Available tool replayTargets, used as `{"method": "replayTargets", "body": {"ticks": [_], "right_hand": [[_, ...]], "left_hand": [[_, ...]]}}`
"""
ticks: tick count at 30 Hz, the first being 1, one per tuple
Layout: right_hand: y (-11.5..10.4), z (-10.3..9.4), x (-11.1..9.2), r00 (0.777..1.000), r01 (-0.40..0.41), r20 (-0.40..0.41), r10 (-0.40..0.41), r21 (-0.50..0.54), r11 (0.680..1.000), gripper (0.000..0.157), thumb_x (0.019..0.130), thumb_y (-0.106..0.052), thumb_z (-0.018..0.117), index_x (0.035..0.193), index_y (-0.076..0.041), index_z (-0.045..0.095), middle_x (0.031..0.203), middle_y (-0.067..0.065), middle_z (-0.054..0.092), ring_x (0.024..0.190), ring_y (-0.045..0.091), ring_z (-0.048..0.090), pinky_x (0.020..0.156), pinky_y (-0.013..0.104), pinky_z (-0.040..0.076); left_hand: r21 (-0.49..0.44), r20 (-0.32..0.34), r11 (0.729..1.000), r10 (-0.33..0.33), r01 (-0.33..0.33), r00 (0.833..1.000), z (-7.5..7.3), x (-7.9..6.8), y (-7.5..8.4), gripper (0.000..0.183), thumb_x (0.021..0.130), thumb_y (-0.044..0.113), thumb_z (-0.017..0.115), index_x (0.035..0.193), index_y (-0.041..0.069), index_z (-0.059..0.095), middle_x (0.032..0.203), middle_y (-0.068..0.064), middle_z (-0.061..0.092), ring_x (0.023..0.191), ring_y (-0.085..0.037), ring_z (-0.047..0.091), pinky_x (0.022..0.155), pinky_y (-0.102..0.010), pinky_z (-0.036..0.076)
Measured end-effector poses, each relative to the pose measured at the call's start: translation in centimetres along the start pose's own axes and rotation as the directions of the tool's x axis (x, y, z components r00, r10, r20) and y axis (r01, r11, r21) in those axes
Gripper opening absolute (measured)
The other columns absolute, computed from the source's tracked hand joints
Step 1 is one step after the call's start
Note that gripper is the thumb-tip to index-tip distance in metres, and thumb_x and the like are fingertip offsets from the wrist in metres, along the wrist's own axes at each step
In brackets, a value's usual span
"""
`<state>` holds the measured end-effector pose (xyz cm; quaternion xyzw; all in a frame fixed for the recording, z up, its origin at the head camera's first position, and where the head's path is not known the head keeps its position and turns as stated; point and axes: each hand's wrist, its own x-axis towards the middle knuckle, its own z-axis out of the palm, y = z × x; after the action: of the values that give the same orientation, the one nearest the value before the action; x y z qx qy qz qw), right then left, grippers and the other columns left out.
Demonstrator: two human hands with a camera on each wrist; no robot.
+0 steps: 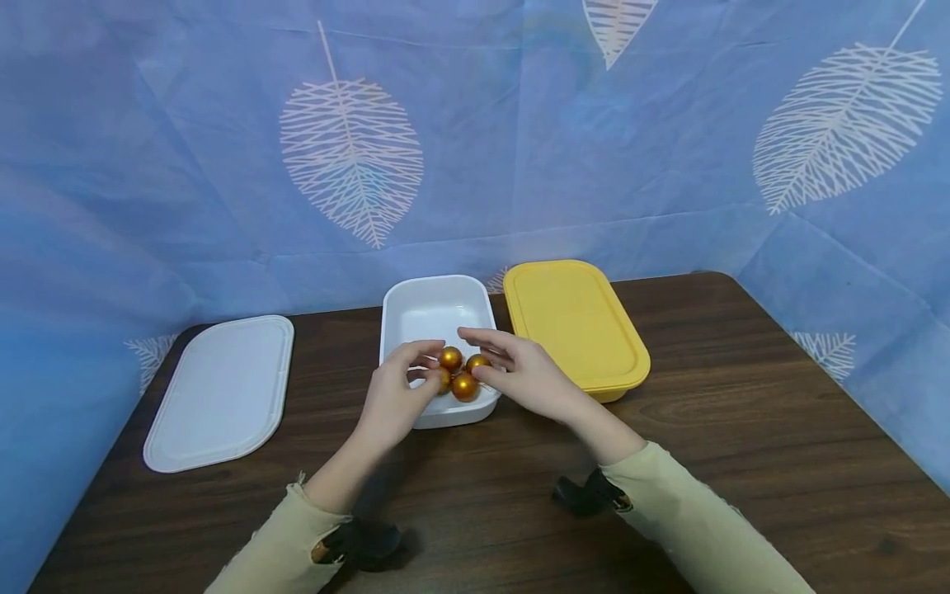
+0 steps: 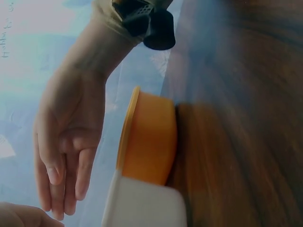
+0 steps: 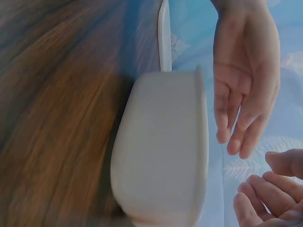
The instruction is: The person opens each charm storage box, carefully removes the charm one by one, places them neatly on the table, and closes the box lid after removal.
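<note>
Several shiny orange-gold balls (image 1: 465,387) are clustered at the near end of a white rectangular container (image 1: 438,299). Over the container's left side hovers my left hand (image 1: 397,388), its fingers loosely bent and holding nothing. My right hand (image 1: 527,371) faces it from the right, also holding nothing, with its fingertips overlapping the balls in the head view. In the left wrist view the right hand (image 2: 71,142) hangs above the rim level, fingers relaxed. The right wrist view shows the left hand (image 3: 246,80) likewise above the white container (image 3: 161,146), with the right hand (image 3: 274,194) below it.
A yellow lidded container (image 1: 575,322) stands just right of the white one. A white lid (image 1: 223,392) lies flat at the table's left. The dark wooden table (image 1: 475,511) backs onto a blue curtain (image 1: 519,148) with white leaf prints.
</note>
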<state>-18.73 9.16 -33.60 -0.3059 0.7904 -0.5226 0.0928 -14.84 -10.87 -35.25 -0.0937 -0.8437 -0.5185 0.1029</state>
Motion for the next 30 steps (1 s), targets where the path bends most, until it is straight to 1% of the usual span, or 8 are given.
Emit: {"method": "replayTargets", "body": {"ticks": [4, 7, 12, 15, 18, 22, 26, 30], "right_hand": [[0.5, -0.8, -0.4, 1.000, -0.016, -0.020, 0.015, -0.029, 0.999, 0.047, 0.093, -0.007, 0.061, 0.139, -0.007, 0.049, 0.141, 0.007, 0.048, 0.128, 0.023, 0.046, 0.101, 0.036, 0.040], [0.7, -1.4, -0.8, 0.999, -0.025, -0.038, 0.023, -0.036, 0.999, 0.047, 0.093, -0.007, 0.061, 0.139, -0.006, 0.049, 0.141, 0.007, 0.048, 0.128, 0.023, 0.046, 0.101, 0.035, 0.040], [0.9, -2.4, -1.3, 0.996, -0.039, -0.077, 0.035, -0.052, 0.998, 0.048, 0.093, -0.007, 0.062, 0.139, -0.007, 0.049, 0.141, 0.008, 0.048, 0.128, 0.024, 0.046, 0.103, 0.037, 0.039], [1.1, -3.0, -1.6, 0.995, -0.047, -0.089, 0.040, -0.072, 0.996, 0.049, 0.093, -0.008, 0.062, 0.140, -0.008, 0.048, 0.141, 0.009, 0.048, 0.128, 0.025, 0.046, 0.104, 0.039, 0.038], [1.3, -3.6, -1.9, 0.995, -0.052, -0.092, 0.045, -0.076, 0.996, 0.049, 0.093, -0.010, 0.062, 0.141, -0.007, 0.047, 0.142, 0.009, 0.047, 0.129, 0.026, 0.046, 0.104, 0.039, 0.038], [1.8, -4.5, -2.2, 0.993, -0.059, -0.106, 0.051, -0.079, 0.995, 0.049, 0.094, -0.009, 0.060, 0.141, -0.006, 0.046, 0.143, 0.010, 0.046, 0.129, 0.026, 0.045, 0.104, 0.039, 0.037], [2.4, -5.5, -2.6, 0.991, -0.056, -0.124, 0.045, -0.094, 0.994, 0.049, 0.095, -0.006, 0.058, 0.142, -0.004, 0.044, 0.143, 0.013, 0.045, 0.130, 0.027, 0.043, 0.105, 0.040, 0.036], [2.8, -6.5, -3.3, 0.989, -0.060, -0.143, 0.044, -0.106, 0.993, 0.050, 0.095, -0.006, 0.058, 0.143, -0.003, 0.042, 0.143, 0.015, 0.044, 0.131, 0.028, 0.042, 0.106, 0.039, 0.035]], "left_hand": [[-0.023, 0.022, 1.000, 0.017, -0.017, 1.000, 1.1, 0.1, 0.3, 0.035, 0.085, -0.002, 0.064, 0.120, 0.000, 0.062, 0.111, -0.015, 0.062, 0.097, -0.024, 0.060, 0.087, -0.045, 0.050], [-0.035, 0.036, 0.999, 0.034, -0.032, 0.999, 1.8, 0.1, 0.6, 0.035, 0.085, -0.002, 0.063, 0.120, 0.000, 0.062, 0.110, -0.015, 0.061, 0.096, -0.024, 0.060, 0.085, -0.042, 0.051], [-0.033, 0.050, 0.998, 0.058, -0.056, 0.997, 3.0, 0.2, 1.0, 0.034, 0.084, -0.002, 0.063, 0.118, -0.001, 0.062, 0.106, -0.016, 0.061, 0.092, -0.023, 0.059, 0.084, -0.036, 0.052], [-0.030, 0.057, 0.998, 0.062, -0.060, 0.996, 3.7, 0.1, 1.2, 0.035, 0.083, -0.001, 0.064, 0.118, -0.002, 0.062, 0.104, -0.015, 0.062, 0.092, -0.022, 0.059, 0.083, -0.036, 0.052], [-0.046, 0.063, 0.996, 0.076, -0.073, 0.995, 4.2, 0.1, 1.3, 0.034, 0.084, -0.003, 0.062, 0.118, -0.002, 0.062, 0.106, -0.016, 0.062, 0.093, -0.022, 0.061, 0.083, -0.035, 0.052], [-0.066, 0.071, 0.995, 0.084, -0.080, 0.994, 5.0, 0.1, 1.6, 0.034, 0.085, -0.002, 0.059, 0.119, -0.003, 0.061, 0.106, -0.015, 0.063, 0.094, -0.021, 0.061, 0.083, -0.034, 0.052], [-0.059, 0.072, 0.996, 0.076, -0.071, 0.995, 5.7, 0.2, 2.0, 0.034, 0.084, 0.000, 0.061, 0.118, -0.002, 0.061, 0.105, -0.012, 0.062, 0.093, -0.019, 0.060, 0.082, -0.034, 0.052], [-0.081, 0.086, 0.995, 0.062, -0.055, 0.994, 6.2, 0.3, 2.3, 0.036, 0.084, 0.000, 0.063, 0.120, -0.001, 0.061, 0.109, -0.011, 0.061, 0.095, -0.019, 0.060, 0.084, -0.029, 0.051]]}}
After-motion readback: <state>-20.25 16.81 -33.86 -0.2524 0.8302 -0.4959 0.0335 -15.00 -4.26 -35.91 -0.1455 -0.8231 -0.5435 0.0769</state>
